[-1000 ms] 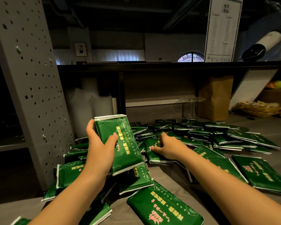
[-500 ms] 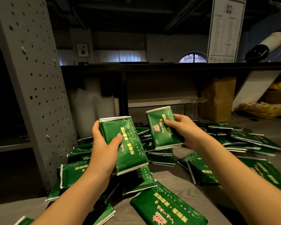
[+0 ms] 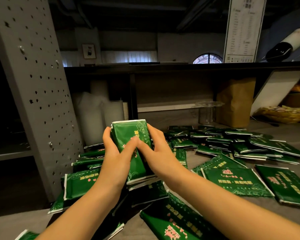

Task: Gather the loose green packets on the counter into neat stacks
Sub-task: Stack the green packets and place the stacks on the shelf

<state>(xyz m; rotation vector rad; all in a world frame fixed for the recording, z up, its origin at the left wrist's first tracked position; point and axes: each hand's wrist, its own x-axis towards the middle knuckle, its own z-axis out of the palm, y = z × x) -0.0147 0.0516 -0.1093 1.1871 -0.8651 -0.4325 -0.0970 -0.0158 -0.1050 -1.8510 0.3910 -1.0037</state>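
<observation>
A stack of green packets with gold and pink print is held upright above the counter, between both hands. My left hand grips its left side, thumb across the front. On its right side, my right hand grips the stack with fingers behind and thumb on the front. Several loose green packets lie scattered over the grey counter, some overlapping. One large packet lies flat to the right. Another packet lies near the front edge.
A grey perforated panel stands at the left. A brown paper bag, a clear glass stand and a basket sit at the back under a dark shelf. White foam rolls stand behind the stack.
My right hand lifted one packet from the pile, carried it left and laid it on the stack in my left hand. Both hands now hold the stack together.
</observation>
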